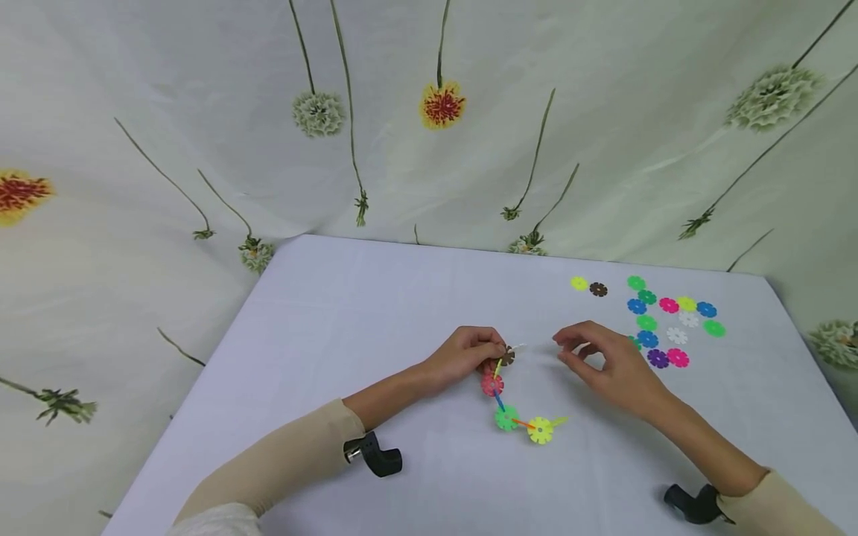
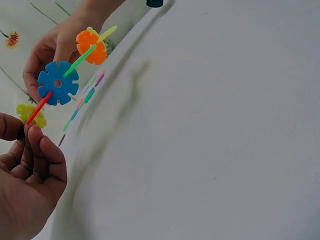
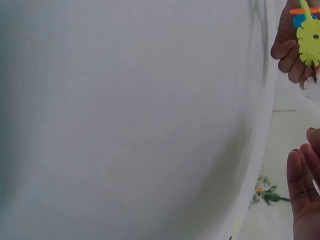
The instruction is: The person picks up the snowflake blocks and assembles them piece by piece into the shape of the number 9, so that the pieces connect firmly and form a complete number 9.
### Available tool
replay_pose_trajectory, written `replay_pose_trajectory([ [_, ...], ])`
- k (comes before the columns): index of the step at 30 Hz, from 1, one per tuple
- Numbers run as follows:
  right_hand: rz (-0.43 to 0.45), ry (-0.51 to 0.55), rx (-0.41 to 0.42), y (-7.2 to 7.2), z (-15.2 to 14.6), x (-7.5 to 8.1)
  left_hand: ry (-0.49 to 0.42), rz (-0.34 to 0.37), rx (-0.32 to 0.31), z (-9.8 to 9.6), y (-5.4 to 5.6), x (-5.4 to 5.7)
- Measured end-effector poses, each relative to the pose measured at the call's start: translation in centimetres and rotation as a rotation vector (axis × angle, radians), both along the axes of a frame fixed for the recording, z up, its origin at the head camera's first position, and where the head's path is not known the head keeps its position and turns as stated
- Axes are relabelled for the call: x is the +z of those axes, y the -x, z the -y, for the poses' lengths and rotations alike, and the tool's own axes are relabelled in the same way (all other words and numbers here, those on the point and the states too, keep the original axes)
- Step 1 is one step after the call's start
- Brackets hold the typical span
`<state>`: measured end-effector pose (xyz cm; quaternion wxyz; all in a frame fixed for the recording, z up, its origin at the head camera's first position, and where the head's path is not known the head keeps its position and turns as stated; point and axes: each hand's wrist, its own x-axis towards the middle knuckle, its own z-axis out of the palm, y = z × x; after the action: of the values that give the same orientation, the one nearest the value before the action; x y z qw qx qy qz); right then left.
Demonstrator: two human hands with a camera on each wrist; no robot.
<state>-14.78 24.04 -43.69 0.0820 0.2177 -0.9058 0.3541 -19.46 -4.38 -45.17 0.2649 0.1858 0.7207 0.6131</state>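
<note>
My left hand pinches the upper end of a chain of notched plastic flower discs, by a brown disc with a white disc set edge-on beside it. The chain hangs down through a pink disc and a green disc to a yellow disc. In the left wrist view, a blue disc and an orange disc show face-on, slotted crosswise between others. Apart from the chain, to its right, my right hand has loosely bent fingers and nothing visible in them.
Several loose discs, including a purple disc and a blue disc, lie flat at the right of the white-covered table. A yellow disc and a brown disc lie farther back. A flower-print cloth hangs behind.
</note>
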Motion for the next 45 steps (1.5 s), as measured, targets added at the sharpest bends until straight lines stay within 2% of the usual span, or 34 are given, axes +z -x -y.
replay_pose_trajectory([
  [6,0.085,-0.105,-0.138,0.0,-4.2,0.1,0.013,-0.012,0.006,0.4,0.1,-0.1],
  [11,0.157,-0.21,-0.23,0.7,-7.3,0.4,0.023,-0.019,0.006,0.5,0.1,-0.2],
  [17,0.186,-0.247,-0.317,1.2,-9.7,-0.2,0.021,-0.002,0.013,0.5,0.2,-0.4],
  [26,0.24,-0.273,-0.289,2.2,-10.3,-0.8,0.034,-0.012,0.012,0.3,0.2,-0.6],
  [32,0.278,-0.254,-0.298,2.5,-10.0,-1.0,0.046,-0.01,0.007,0.4,0.2,-0.7],
  [40,0.202,-0.214,-0.269,2.1,-9.3,-1.4,0.048,-0.009,0.006,0.6,0.2,-0.6],
  [45,0.183,-0.161,-0.277,1.7,-8.9,-1.4,0.046,0.002,0.014,0.5,0.1,-0.6],
])
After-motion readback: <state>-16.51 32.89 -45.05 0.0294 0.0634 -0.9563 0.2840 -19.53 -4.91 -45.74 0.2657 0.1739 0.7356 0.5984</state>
